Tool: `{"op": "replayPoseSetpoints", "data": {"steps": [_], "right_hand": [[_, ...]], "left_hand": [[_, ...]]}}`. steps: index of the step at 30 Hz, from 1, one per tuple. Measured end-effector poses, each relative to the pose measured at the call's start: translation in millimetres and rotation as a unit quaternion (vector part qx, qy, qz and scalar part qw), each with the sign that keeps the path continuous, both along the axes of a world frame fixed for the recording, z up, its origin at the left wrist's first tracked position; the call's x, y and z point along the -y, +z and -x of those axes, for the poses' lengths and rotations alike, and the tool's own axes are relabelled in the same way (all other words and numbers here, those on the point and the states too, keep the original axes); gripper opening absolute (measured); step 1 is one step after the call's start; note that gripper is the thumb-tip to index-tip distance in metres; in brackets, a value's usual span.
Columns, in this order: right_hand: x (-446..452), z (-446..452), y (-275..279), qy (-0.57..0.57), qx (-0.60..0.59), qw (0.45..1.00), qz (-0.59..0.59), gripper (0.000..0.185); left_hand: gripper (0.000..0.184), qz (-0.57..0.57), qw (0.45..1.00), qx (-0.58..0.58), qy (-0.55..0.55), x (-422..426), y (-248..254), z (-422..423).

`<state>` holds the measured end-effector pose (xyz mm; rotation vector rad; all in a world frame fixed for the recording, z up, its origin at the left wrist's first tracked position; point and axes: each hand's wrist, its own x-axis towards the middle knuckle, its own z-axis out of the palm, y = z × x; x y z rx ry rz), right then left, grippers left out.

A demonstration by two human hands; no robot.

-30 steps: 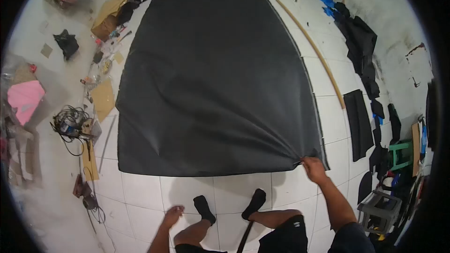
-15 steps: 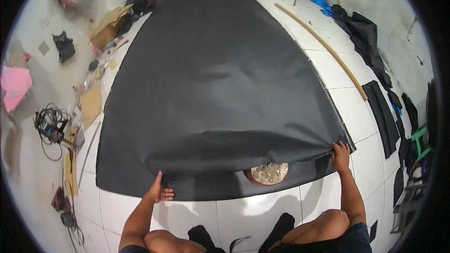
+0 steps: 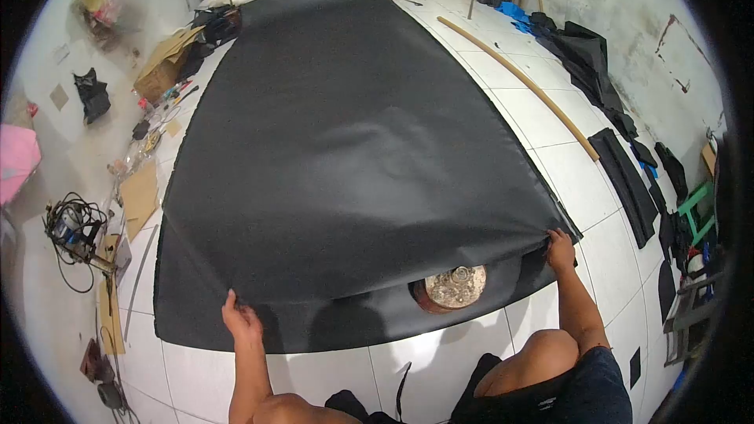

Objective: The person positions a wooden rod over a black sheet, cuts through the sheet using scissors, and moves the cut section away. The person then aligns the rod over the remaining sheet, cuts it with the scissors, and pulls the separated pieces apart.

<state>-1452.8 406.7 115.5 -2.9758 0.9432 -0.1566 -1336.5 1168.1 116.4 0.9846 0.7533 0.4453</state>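
A large black sheet (image 3: 338,149) lies spread over the floor, its near edge raised above another black layer (image 3: 330,330) beneath. My left hand (image 3: 242,320) is closed on that raised edge at the near left, and a crease runs from it up and left. At the near right, my right hand (image 3: 560,251) pinches the same sheet close to its corner. Between my hands, nearer the right one, a round, heavy-looking disc (image 3: 454,289) with a rough pale top rests on the lower layer. The sheet's edge passes just behind it.
White floor tiles (image 3: 487,345) surround the sheet. A long tan tube (image 3: 522,82) and folded black pieces (image 3: 624,184) lie to the right. On the left are a coil of black cable (image 3: 75,232), cardboard (image 3: 140,200) and scattered small items. My knees are at the near edge.
My left hand has moved outward to the left and closed on the sheet's edge. The near folds have flattened and the sheet looks tauter. My right hand keeps its hold; the view has shifted slightly.
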Motion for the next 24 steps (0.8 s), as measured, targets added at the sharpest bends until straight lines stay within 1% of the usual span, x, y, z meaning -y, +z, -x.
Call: {"op": "replayPoseSetpoints", "data": {"steps": [1, 2, 3, 5, 7, 8, 9, 10, 11, 13, 15, 17, 18, 19, 20, 21, 22, 23, 24], "right_hand": [[3.0, 1.3, -3.6, 0.007, -0.002, 1.000, 0.000, 0.039], [2.5, 0.4, -2.5, -0.052, -0.021, 0.998, -0.013, 0.040], [2.8, -1.7, -0.4, -0.106, -0.041, 0.993, -0.025, 0.041], [6.4, -1.4, 5.9, -0.100, -0.087, 0.990, -0.048, 0.042], [19.1, -4.5, -1.3, -0.111, -0.055, 0.989, -0.085, 0.043], [24.4, -5.5, -4.0, -0.089, -0.045, 0.993, -0.061, 0.040], [28.0, -6.3, -2.5, -0.069, -0.036, 0.996, -0.033, 0.037], [28.3, -9.5, 0.6, -0.054, -0.038, 0.997, -0.029, 0.037], [29.7, -12.7, 4.1, -0.055, -0.042, 0.998, -0.009, 0.036], [25.3, -19.4, 18.6, -0.059, -0.041, 0.997, 0.013, 0.034], [6.0, -24.6, 38.3, -0.129, -0.090, 0.987, -0.009, 0.042], [5.4, -27.2, 35.6, -0.133, -0.098, 0.986, -0.004, 0.042], [6.5, -25.3, 33.5, -0.141, -0.106, 0.984, -0.001, 0.042], [9.7, -23.3, 28.4, -0.140, -0.111, 0.984, -0.001, 0.042], [13.6, -21.9, 22.5, -0.135, -0.129, 0.982, -0.015, 0.044], [16.3, -21.6, 16.1, -0.129, -0.144, 0.981, -0.028, 0.047], [18.8, -21.0, 8.8, -0.130, -0.146, 0.980, -0.030, 0.047], [19.1, -16.6, 3.4, -0.124, -0.144, 0.981, -0.027, 0.049], [17.0, -10.6, 0.0, -0.119, -0.140, 0.983, -0.024, 0.051]], "left_hand": [[0.042, 0.069, 0.996, 0.020, -0.052, 7.4, 18.8, 0.9], [0.048, 0.139, 0.984, 0.041, -0.100, 13.8, 27.2, 4.3], [0.048, 0.140, 0.986, 0.041, -0.086, 22.7, 25.1, 11.3], [0.061, 0.335, 0.933, 0.097, -0.087, 30.5, 15.5, 19.3], [0.065, 0.368, 0.924, 0.086, -0.055, 9.3, -13.9, 16.9], [0.065, 0.362, 0.927, 0.093, -0.037, -7.4, -32.8, 6.0], [0.064, 0.292, 0.945, 0.143, -0.029, -21.6, -54.0, -7.0], [0.064, 0.222, 0.956, 0.189, -0.023, -32.5, -63.2, -13.9], [0.064, 0.223, 0.956, 0.192, -0.013, -43.1, -58.7, -17.2], [0.064, 0.139, 0.980, 0.134, 0.042, -65.3, -35.6, -31.5], [0.062, 0.079, 0.984, 0.135, 0.087, -73.5, 23.4, -34.1], [0.067, -0.048, 0.983, 0.110, 0.141, -99.1, 45.0, -41.4], [0.067, -0.048, 0.983, 0.106, 0.143, -101.7, 58.3, -39.6], [0.072, -0.232, 0.961, 0.062, 0.134, -104.1, 71.8, -37.6], [0.076, -0.409, 0.905, 0.017, 0.118, -106.9, 79.2, -35.3], [0.076, -0.411, 0.904, 0.016, 0.117, -110.5, 77.6, -32.5], [0.079, -0.527, 0.842, -0.029, 0.111, -111.9, 74.8, -28.1], [0.082, -0.633, 0.764, -0.073, 0.102, -112.7, 69.9, -21.3], [0.082, -0.634, 0.764, -0.072, 0.098, -113.7, 59.7, -16.3]]}}
